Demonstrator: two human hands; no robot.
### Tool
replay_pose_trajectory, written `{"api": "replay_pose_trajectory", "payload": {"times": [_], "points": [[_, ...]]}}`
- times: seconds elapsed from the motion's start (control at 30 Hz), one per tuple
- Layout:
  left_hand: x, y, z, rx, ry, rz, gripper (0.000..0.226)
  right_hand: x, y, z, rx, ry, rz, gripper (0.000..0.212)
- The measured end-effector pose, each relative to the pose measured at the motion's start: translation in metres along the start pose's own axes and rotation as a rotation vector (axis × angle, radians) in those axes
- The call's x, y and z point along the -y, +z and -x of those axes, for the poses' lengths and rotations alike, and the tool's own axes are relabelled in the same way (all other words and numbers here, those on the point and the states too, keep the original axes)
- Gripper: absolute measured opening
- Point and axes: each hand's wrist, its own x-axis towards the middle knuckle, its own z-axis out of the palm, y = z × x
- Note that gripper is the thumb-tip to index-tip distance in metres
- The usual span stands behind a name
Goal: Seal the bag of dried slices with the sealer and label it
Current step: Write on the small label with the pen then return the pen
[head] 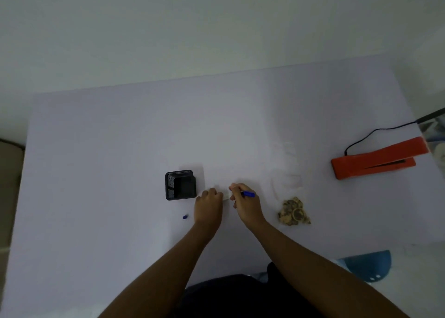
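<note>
A clear bag of brown dried slices (294, 212) lies on the white table (120, 149), right of my hands. The orange sealer (375, 162) sits at the far right with its jaw slightly apart and a black cord running off the edge. My right hand (245, 204) grips a blue pen (248, 193), its tip down at a small white label (226, 195). My left hand (209, 204) rests with its fingers pressing on the label's left end. The label is mostly hidden between my hands.
A black square holder (180, 185) stands just left of my left hand. A small blue pen cap (185, 217) lies near the left wrist. A blue round object (370, 264) shows past the table's near right edge.
</note>
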Motion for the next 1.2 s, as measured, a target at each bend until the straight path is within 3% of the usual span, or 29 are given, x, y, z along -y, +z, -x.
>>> {"api": "replay_pose_trajectory", "payload": {"times": [0.13, 0.33, 0.5, 0.67, 0.8, 1.2], "points": [[0.002, 0.005, 0.004, -0.065, -0.046, 0.065, 0.025, -0.007, 0.001, -0.001, -0.006, 0.025, -0.009, 0.021], [0.009, 0.000, 0.000, -0.039, -0.072, 0.070, 0.011, -0.014, -0.001, -0.001, -0.024, 0.029, 0.005, 0.028], [0.008, -0.002, -0.003, -0.050, -0.055, 0.130, 0.013, -0.016, 0.002, 0.000, -0.018, -0.007, 0.013, 0.027], [0.005, -0.001, 0.006, 0.017, 0.000, 0.077, 0.016, -0.015, 0.008, 0.006, 0.056, -0.035, 0.084, 0.032], [0.003, 0.002, 0.019, 0.081, 0.079, 0.027, 0.005, -0.019, 0.014, 0.013, 0.085, -0.056, 0.117, 0.035], [0.004, 0.010, 0.037, 0.101, 0.208, -0.073, 0.024, -0.045, 0.014, 0.017, 0.127, -0.186, 0.150, 0.015]]}}
